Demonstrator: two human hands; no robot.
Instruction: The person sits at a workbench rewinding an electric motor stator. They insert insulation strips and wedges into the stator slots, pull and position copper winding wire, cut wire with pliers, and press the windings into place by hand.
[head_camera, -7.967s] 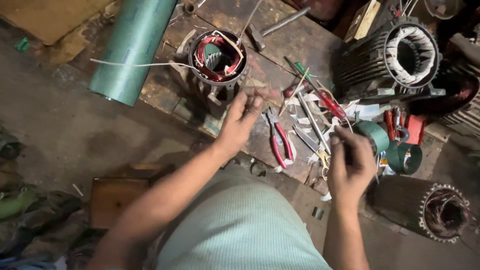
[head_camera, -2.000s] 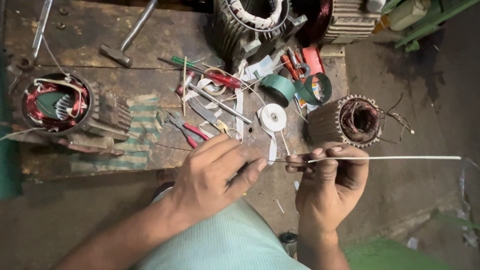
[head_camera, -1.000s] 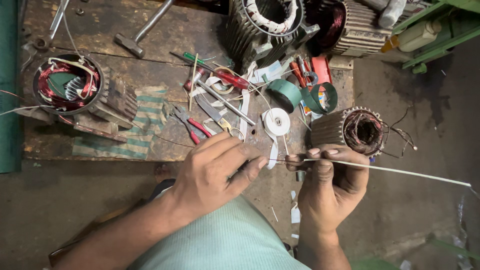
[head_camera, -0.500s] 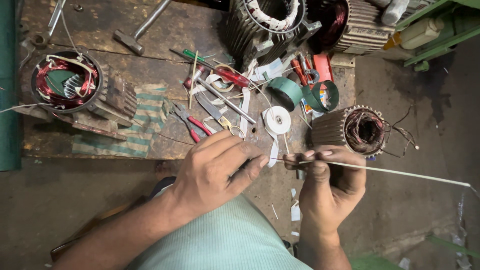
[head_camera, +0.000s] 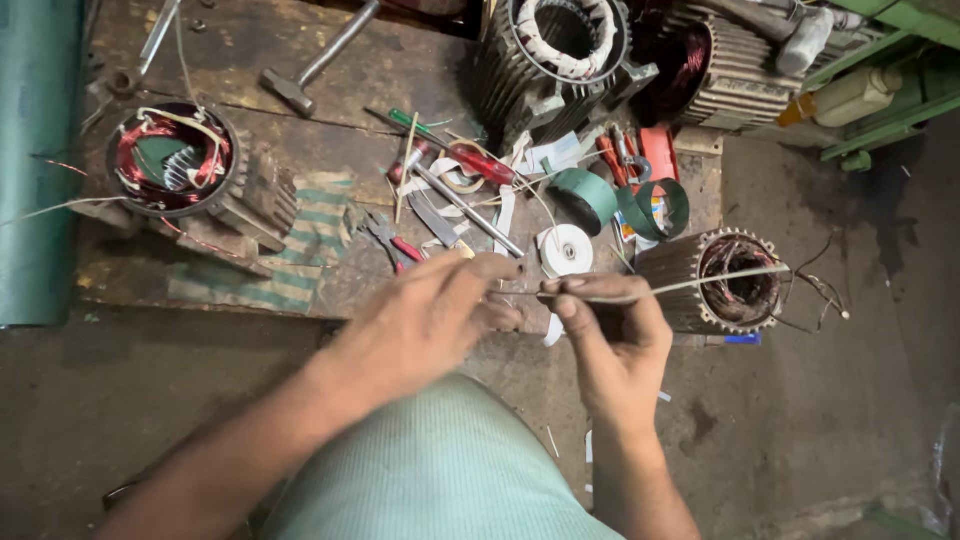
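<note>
Both forearms reach forward from the bottom of the view, bare from the elbow down, and meet near the middle. The left hand (head_camera: 430, 315) lies palm down, wrist straight, its fingers stretched out toward the right hand, the fingertips nearly touching it. The index finger runs longest, the thumb tucked below. The right hand (head_camera: 610, 330) comes up more steeply, its wrist bent slightly inward, the back of the hand facing up. Its thumb and forefinger are pinched together at the upper left of the hand, and the remaining fingers curl loosely into the palm. The two hands sit just beside each other.
</note>
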